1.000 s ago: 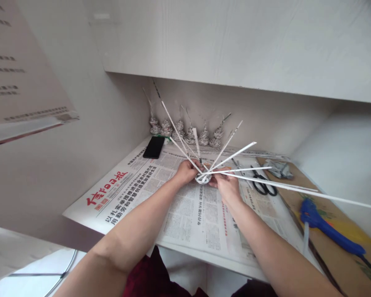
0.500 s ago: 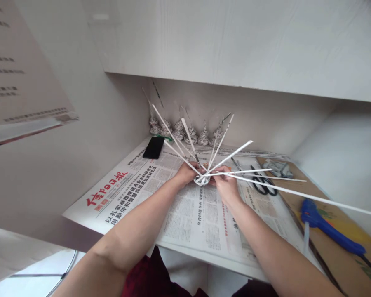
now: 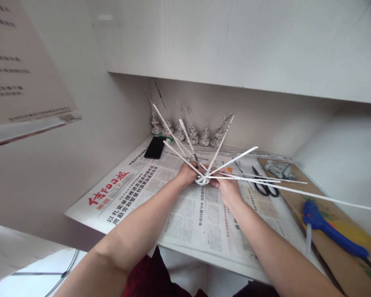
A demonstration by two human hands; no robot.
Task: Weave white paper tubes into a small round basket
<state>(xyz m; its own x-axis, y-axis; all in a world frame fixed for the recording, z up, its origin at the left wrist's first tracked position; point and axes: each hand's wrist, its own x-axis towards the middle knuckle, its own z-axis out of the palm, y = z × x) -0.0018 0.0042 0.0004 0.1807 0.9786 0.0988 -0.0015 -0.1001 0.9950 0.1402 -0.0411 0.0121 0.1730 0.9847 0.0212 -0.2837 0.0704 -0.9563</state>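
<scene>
Between my hands is a small round woven paper base [image 3: 202,180], held just over the newspaper [image 3: 185,218]. Several white rolled-paper sticks [image 3: 235,160] fan out from it, upward and to the right. My left hand [image 3: 188,173] is closed on the left side of the base, its fingertips partly hidden behind the sticks. On the other side my right hand [image 3: 228,185] pinches the base's edge together with a long paper stick [image 3: 312,194] that reaches far right. Its fingers are bent and partly covered by the sticks.
Several woven paper gourds [image 3: 193,135] line the back wall, with long paper sticks [image 3: 253,154] lying before them. A black phone [image 3: 155,147] lies at the left. Black scissors [image 3: 265,187], a blue glue gun [image 3: 334,233] and cardboard [image 3: 321,251] are at the right. A white cabinet [image 3: 228,45] overhangs the table.
Some right-hand sticks have swung slightly downward and to the right as the base is worked. Both hands keep their hold; the whole view has shifted a little.
</scene>
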